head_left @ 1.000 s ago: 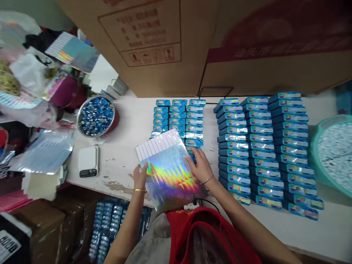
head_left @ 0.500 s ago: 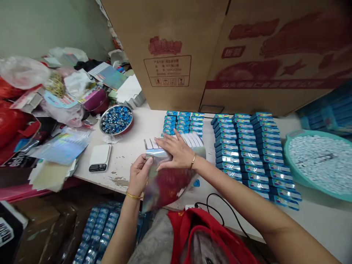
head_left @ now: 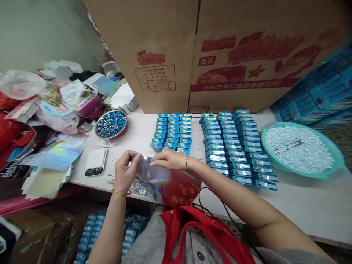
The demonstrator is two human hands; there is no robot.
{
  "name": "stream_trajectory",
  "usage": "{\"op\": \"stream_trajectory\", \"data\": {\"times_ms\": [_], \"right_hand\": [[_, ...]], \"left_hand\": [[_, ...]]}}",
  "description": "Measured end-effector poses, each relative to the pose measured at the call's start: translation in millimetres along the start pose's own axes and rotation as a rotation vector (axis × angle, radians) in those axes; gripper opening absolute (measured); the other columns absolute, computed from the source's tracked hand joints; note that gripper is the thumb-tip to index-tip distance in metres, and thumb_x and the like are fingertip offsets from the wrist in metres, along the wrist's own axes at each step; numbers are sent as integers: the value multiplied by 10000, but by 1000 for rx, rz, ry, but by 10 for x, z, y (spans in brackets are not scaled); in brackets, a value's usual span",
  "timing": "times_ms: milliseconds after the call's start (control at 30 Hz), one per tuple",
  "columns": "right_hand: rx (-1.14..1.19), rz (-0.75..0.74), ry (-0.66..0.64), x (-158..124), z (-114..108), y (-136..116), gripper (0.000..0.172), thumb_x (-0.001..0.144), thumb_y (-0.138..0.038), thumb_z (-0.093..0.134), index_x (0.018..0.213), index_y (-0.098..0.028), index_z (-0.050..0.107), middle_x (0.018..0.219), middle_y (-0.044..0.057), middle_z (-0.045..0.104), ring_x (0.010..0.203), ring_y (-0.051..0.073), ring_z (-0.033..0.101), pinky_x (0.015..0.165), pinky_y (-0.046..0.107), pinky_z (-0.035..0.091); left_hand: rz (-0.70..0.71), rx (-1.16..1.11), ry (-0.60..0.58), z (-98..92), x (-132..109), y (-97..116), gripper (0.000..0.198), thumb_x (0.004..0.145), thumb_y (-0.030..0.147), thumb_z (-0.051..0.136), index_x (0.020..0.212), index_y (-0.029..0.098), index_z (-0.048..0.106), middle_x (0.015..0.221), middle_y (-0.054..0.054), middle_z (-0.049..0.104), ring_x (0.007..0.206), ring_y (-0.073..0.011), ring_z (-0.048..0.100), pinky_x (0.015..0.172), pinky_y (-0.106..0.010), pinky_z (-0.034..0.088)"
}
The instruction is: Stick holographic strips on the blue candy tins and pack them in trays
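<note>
My left hand (head_left: 125, 169) pinches the upper left corner of a shiny, mirror-like plastic sheet (head_left: 158, 175), thumb on top. At the sheet's upper edge, the fingers of my right hand (head_left: 171, 160) are pinched together, a short way from the left hand. The sheet tilts down toward my body over the table's front edge, and red shows in its surface. Just beyond my right hand stand rows of small blue boxes (head_left: 172, 135). More blue boxes (head_left: 228, 146), in longer rows, lie to the right of them.
On the left are a metal bowl of blue and silver pieces (head_left: 111, 124), a white scale (head_left: 96, 162), and piled sheets and bags. A turquoise basin (head_left: 337, 165) of small white pieces stands right. Large cardboard boxes (head_left: 165, 29) line the back; a black cable (head_left: 220, 201) crosses the front.
My right hand has gone from lying spread on the sheet to pinching its upper edge. The sheet has tilted and come closer to me, and its white strips no longer show. The view has shifted right.
</note>
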State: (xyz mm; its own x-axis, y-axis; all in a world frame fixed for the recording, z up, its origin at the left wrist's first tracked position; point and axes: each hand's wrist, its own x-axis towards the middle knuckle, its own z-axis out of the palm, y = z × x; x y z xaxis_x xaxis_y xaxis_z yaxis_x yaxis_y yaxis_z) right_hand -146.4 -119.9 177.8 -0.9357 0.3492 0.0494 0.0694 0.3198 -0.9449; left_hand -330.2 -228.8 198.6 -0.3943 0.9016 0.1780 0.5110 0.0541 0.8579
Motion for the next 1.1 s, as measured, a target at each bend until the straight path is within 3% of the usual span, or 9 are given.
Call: {"op": "stream_trajectory", "data": {"times_ms": [167,300,367,433,500,567,833,967,1100], "right_hand": [[-63,134,-126,-178,-304,442,426,901,-446,504,576,-194,392,566,-61,351,568,93,334,579,246,262],[-116,288,-104,-171,-272,754,403,910,-344,478,552,-199,363,530,-62,337,547,98,331,571,252,251],[-94,278,-123,-102,-193,861,390,908,-320,481,551,-193,390,542,-57,359,561,103,345,581,255,260],[-81,255,-146,-26,-136,958,366,889,-310,518,554,-185,439,558,-50,399,577,106,365,590,256,267],[-90,269,-82,35,-136,1068,324,855,-307,567,568,-179,490,573,-40,443,592,112,391,592,257,268],[-34,295,79,88,-198,1199,279,832,-341,591,613,-179,533,594,-36,469,609,117,412,591,253,278],[271,456,705,572,-729,1873,400,715,-508,659,582,-218,417,487,-84,345,507,92,357,501,231,262],[305,605,667,752,-934,2229,359,794,-448,581,571,-233,399,390,-88,347,397,109,432,446,233,277],[350,642,619,769,-1012,2479,330,815,-413,568,583,-231,418,360,-81,400,352,132,491,414,234,302]], "left_hand": [[-173,41,209,-121,220,-417,252,746,418,654,745,174,591,629,24,537,568,-104,485,532,-209,390],[-200,397,173,66,260,-774,300,754,402,614,948,174,635,856,-80,656,846,-233,607,782,-362,475],[-47,561,4,252,250,-858,424,775,428,615,1130,198,608,1071,-122,660,1097,-291,569,985,-463,386],[90,577,-332,430,267,-888,390,826,468,570,1128,225,614,1075,-98,675,1104,-268,577,1046,-463,327],[117,510,-650,552,353,-884,328,890,484,475,957,215,650,895,-55,696,893,-207,628,937,-380,412],[87,476,-762,607,539,-857,374,917,487,421,803,199,629,749,-27,663,718,-167,596,743,-289,439],[140,720,-634,1026,1849,-976,305,900,470,487,889,213,651,778,-52,679,744,-213,611,661,-281,374],[74,851,-639,1527,2078,-1354,246,896,370,537,1026,198,657,982,-92,694,950,-260,618,821,-342,403],[209,842,-515,1906,2040,-1560,365,904,342,538,1242,214,588,1211,-119,612,1122,-294,531,910,-416,381]]}}
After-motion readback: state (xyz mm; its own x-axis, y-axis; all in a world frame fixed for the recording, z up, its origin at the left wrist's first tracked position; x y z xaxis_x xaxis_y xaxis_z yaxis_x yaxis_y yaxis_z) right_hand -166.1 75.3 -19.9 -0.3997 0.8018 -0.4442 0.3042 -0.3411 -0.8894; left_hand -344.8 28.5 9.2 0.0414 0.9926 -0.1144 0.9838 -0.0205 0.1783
